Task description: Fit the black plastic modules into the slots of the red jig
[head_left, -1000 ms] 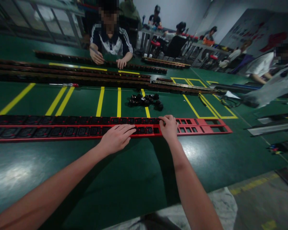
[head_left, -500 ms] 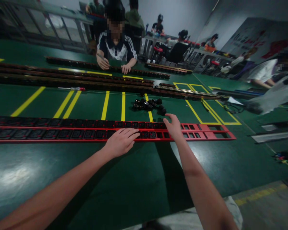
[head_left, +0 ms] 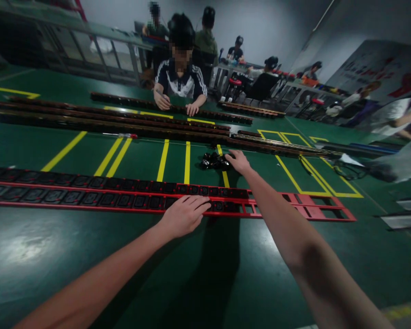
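A long red strip [head_left: 315,211] with two rows of slots lies across the green table; black sockets fill most slots, while those at its right end are bare. My left hand [head_left: 185,214] lies flat on the strip's near row, fingers stretched out. My right hand [head_left: 239,161] reaches beyond the strip and rests on a small pile of loose black sockets [head_left: 214,161]. Its fingers curl down over the pile; whether they hold one is hidden.
Several long dark strips [head_left: 123,123] lie across the table farther back. A person in a dark striped top [head_left: 181,82] works opposite on one of them. A red-handled tool [head_left: 123,135] lies near those strips. Yellow lines mark the tabletop. More people sit behind.
My right hand left the red strip and moved forward onto the pile of black sockets. My left hand stayed on the strip. The camera tilted up slightly.
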Action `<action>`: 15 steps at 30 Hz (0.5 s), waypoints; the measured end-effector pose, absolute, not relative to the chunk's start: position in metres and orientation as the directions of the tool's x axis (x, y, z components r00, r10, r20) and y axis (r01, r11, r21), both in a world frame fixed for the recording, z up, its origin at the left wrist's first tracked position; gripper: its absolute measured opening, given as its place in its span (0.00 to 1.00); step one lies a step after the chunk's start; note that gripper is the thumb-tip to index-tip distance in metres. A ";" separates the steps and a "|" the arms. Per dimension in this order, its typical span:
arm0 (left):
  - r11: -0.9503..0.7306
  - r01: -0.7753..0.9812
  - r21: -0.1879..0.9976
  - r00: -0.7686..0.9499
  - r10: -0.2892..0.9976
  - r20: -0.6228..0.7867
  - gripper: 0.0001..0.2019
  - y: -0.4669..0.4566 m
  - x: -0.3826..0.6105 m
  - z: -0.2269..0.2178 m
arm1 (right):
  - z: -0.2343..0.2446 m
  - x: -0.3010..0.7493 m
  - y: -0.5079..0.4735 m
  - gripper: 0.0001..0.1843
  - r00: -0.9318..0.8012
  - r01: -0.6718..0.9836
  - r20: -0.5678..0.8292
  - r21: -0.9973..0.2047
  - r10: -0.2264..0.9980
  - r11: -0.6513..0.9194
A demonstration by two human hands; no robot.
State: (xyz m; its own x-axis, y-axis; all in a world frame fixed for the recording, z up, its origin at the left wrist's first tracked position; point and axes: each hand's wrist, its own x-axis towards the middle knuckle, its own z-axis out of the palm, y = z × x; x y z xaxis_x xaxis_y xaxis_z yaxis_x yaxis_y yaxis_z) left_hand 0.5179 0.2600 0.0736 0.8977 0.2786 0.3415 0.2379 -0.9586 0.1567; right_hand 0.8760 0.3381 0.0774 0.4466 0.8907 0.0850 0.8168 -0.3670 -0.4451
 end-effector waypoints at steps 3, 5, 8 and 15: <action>-0.959 0.239 0.152 0.896 0.278 0.347 0.19 0.260 0.518 0.075 | 0.076 0.859 0.344 0.28 0.312 0.877 0.066 -0.403 0.948 -0.261; -0.960 0.235 0.151 0.896 0.275 0.348 0.19 0.261 0.518 0.075 | 0.077 0.846 0.342 0.28 0.167 0.926 0.061 -0.351 0.984 -0.135; -0.961 0.236 0.141 0.901 0.271 0.339 0.19 0.262 0.519 0.076 | 0.081 0.828 0.324 0.28 -0.043 0.949 0.057 -0.311 0.997 0.059; -0.970 0.237 0.055 0.933 0.243 0.266 0.23 0.268 0.511 0.086 | 0.106 0.854 0.209 0.24 0.055 0.998 0.129 -0.013 0.990 -0.054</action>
